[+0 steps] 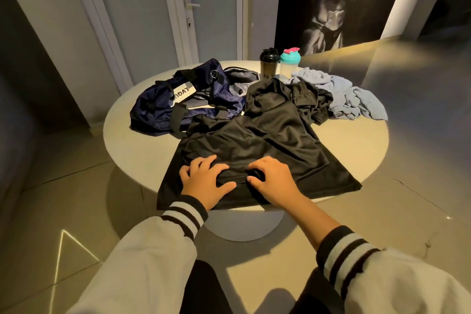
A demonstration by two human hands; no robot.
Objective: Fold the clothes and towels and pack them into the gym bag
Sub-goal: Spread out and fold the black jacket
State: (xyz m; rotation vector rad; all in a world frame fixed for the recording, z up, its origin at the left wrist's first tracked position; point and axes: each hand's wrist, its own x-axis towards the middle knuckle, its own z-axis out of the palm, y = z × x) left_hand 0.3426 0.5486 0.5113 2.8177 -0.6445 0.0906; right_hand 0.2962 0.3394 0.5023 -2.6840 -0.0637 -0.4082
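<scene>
A black shirt (257, 140) lies spread over the near half of a round white table (356, 140), its hem hanging over the front edge. My left hand (206, 181) rests on the shirt near the hem with fingers spread. My right hand (272, 178) lies beside it, its fingers curled and pinching a ridge of the black fabric. A navy gym bag (183, 99) lies unzipped at the back left of the table. More black clothing (305, 99) is bunched behind the shirt. A crumpled light-blue towel (346, 94) lies at the back right.
Two shaker bottles stand at the table's far edge: a dark one (269, 64) and a clear one with a teal lid (289, 62). White doors and a large dark poster stand behind the table. Tiled floor surrounds its pedestal.
</scene>
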